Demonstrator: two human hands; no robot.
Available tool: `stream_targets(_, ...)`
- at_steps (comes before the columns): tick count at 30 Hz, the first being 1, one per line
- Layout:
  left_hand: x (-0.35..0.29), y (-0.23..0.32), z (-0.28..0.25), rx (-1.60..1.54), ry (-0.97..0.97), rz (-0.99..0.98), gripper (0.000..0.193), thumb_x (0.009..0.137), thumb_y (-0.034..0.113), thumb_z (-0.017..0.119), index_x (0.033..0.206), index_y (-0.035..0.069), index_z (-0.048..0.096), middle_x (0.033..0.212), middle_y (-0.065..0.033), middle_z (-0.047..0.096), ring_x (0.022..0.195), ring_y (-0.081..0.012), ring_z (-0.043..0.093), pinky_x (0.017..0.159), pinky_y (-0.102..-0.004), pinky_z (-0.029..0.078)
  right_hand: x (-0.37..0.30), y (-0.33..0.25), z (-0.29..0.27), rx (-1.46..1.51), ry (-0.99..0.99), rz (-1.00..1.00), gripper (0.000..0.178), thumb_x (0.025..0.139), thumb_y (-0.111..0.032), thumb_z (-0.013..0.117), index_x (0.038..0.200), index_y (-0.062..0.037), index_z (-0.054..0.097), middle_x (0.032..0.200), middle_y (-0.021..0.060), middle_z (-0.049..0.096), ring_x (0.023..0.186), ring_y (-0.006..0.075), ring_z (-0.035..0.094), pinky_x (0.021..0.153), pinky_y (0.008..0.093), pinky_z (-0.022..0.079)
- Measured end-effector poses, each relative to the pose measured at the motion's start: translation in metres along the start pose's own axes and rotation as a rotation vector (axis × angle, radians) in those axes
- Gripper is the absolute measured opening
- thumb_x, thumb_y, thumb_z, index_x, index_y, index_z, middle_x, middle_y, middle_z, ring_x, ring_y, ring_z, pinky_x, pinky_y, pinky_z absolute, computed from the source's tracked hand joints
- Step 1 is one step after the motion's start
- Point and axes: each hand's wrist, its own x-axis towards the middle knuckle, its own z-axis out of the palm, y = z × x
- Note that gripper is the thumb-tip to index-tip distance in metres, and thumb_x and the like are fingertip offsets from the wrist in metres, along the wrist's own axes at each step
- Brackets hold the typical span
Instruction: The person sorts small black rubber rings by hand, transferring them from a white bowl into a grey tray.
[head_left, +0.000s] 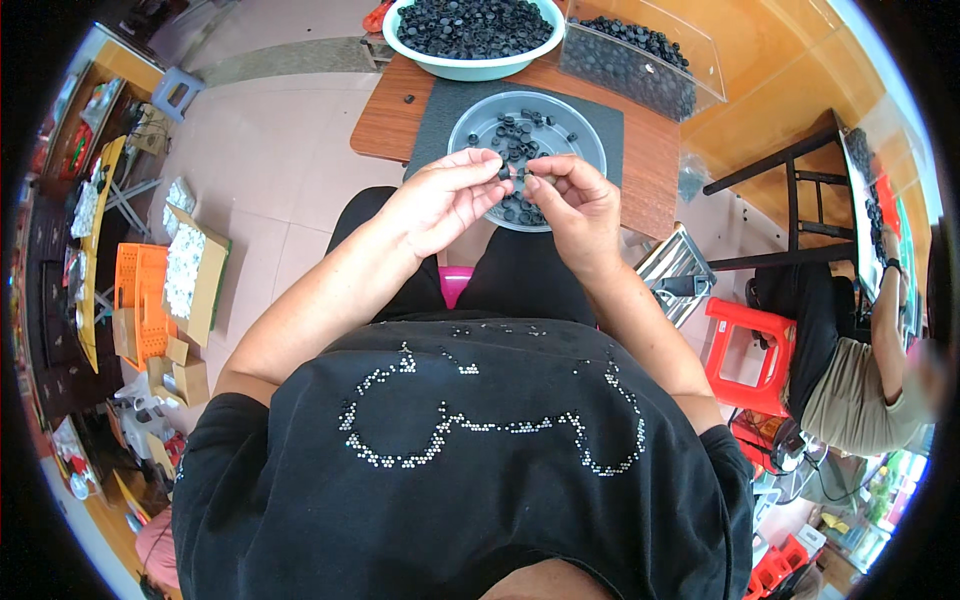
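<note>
My left hand [450,196] pinches a small round black cap-like part [503,173] between thumb and fingertips. Close beside it, my right hand [574,200] has thumb and forefinger pressed together on something small and dark, too little to make out. Both hands hover over a grey round basin [590,128], their fingertips nearly meeting. Several loose black caps [516,140] lie in the basin, some partly hidden behind my fingers. The basin sits on a dark mat [437,125] on a brown wooden table [384,112].
Beyond the basin stands a pale green tub [480,70] heaped with black caps. A clear plastic box [650,70] of similar parts is at the table's right. One loose cap [409,99] lies at the left. Another person [860,390] sits far right, near a red stool [748,357].
</note>
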Motion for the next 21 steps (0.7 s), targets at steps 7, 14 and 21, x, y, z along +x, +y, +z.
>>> stream_targets(7, -0.004, -0.004, 0.003, 0.028, 0.077, -0.002, 0.025, 0.091, 0.008, 0.057, 0.112, -0.005, 0.055, 0.102, -0.0120, 0.061, 0.096, -0.0179, 0.063, 0.084, -0.0224, 0.053, -0.001, 0.002, 0.003, 0.032, -0.012, 0.009, 0.012, 0.081, 0.005, 0.065, 0.092, 0.0006, 0.065, 0.088, 0.0036, 0.062, 0.074, 0.0057, 0.059, 0.065, 0.0198, 0.047)
stream_targets(14, -0.010, -0.003, 0.013, 0.081, 0.157, 0.063, 0.029, 0.091, 0.007, 0.057, 0.115, -0.009, 0.055, 0.107, -0.0161, 0.061, 0.101, -0.0217, 0.061, 0.092, -0.0245, 0.050, -0.001, 0.008, 0.001, -0.137, 0.024, -0.084, 0.014, 0.079, 0.004, 0.068, 0.092, 0.0011, 0.065, 0.089, 0.0057, 0.063, 0.075, 0.0071, 0.060, 0.063, 0.0201, 0.049)
stream_targets(21, -0.014, -0.004, 0.022, 0.164, 0.208, 0.095, 0.029, 0.091, 0.006, 0.056, 0.116, -0.008, 0.056, 0.107, -0.0146, 0.061, 0.099, -0.0180, 0.061, 0.090, -0.0238, 0.050, -0.003, -0.004, 0.008, -0.382, 0.015, -0.273, 0.016, 0.076, 0.003, 0.070, 0.091, 0.0000, 0.065, 0.088, 0.0090, 0.064, 0.075, 0.0130, 0.064, 0.063, 0.0241, 0.053)
